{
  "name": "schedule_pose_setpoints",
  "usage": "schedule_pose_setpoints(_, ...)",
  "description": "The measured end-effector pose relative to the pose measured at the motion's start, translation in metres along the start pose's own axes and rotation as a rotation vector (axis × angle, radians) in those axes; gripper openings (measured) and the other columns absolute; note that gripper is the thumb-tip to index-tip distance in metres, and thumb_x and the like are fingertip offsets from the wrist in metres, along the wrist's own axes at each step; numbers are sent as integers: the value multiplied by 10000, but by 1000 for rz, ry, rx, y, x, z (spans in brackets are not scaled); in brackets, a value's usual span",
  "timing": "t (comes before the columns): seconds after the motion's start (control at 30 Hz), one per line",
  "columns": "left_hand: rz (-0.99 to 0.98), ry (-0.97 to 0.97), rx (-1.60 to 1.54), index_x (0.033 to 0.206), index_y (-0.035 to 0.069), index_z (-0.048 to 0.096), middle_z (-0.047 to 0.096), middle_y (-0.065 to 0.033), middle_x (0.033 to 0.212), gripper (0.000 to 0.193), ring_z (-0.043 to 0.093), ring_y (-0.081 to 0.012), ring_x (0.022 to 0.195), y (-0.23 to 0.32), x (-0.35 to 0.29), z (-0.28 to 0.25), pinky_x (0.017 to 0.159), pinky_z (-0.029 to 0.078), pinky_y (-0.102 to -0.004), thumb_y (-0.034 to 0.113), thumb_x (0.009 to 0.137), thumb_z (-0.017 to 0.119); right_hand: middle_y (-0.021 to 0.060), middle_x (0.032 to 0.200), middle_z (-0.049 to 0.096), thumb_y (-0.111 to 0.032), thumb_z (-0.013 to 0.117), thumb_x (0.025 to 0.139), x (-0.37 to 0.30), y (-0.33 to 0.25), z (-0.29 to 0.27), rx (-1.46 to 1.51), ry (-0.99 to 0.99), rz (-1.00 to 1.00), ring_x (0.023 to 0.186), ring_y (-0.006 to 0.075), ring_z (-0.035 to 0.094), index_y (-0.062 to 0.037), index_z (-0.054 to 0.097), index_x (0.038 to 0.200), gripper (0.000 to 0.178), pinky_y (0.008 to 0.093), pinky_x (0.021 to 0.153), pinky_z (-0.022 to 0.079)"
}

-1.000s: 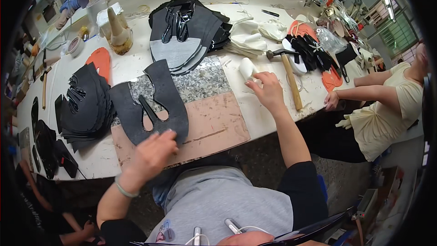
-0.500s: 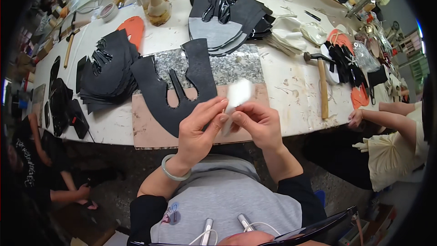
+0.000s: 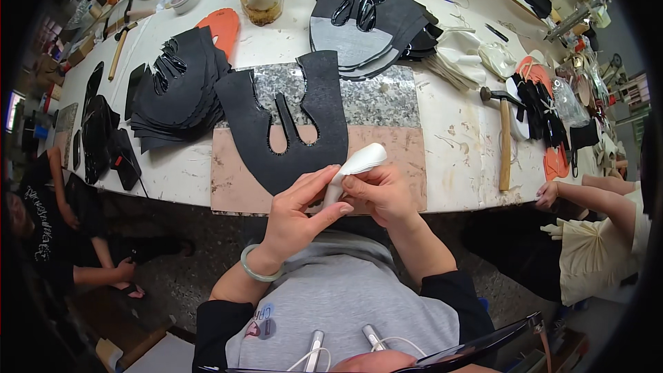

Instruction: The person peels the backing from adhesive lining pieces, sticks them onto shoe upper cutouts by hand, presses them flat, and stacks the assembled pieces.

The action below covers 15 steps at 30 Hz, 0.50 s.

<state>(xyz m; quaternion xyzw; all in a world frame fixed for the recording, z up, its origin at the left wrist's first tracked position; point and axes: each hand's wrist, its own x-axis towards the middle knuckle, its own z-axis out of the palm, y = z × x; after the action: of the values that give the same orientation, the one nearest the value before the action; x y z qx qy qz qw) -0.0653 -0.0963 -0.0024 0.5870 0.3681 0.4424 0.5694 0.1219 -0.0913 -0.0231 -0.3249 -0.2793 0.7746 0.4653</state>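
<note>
A smooth white piece of sheet material point(image 3: 364, 159), bent into a curve with a rounded end, is held between my two hands in front of my body. My right hand point(image 3: 383, 192) pinches it between thumb and fingers. My left hand point(image 3: 304, 204) is closed loosely on its lower part, fingers along one side and thumb at the other. Part of the piece is hidden behind the hands. Just beyond them, a black cut-out shoe upper point(image 3: 314, 135) lies flat, with shiny black edging around its openings.
The upper lies on a pink board point(image 3: 387, 141) and a speckled stone slab point(image 3: 383, 93). Stacked black uppers point(image 3: 183, 97) are at left, grey-and-black ones point(image 3: 349, 45) behind. White pieces point(image 3: 456, 59), a hammer point(image 3: 505, 145) and a glue pot point(image 3: 264, 3) stand around. People sit at both sides.
The white piece has tilted to the right and now shows its curved, rounded end. My right hand has moved slightly lower, and the view has shifted a little.
</note>
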Motion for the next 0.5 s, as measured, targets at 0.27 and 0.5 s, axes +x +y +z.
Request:
schedule_pose_setpoints(0.27, -27, 37, -50, 1282, -32, 597, 652, -134, 1190, 448, 641, -175, 1050, -8, -2, -4, 891, 559, -284, 59, 865, 735, 119, 967, 708, -112, 667, 937, -2, 8, 6, -55, 47, -16, 847, 147, 677, 63, 683, 1074, 223, 279, 751, 563)
schedule_pose_setpoints(0.5, -91, 171, -156, 1155, -56, 650, 701, -79, 1015, 260, 650, -98, 883, -8, -9, -4, 773, 542, -224, 112, 957, 646, 68, 992, 686, -123, 617, 970, -9, 14, 23, -272, 75, -81, 866, 104, 638, 23, 646, 1135, 222, 259, 729, 536)
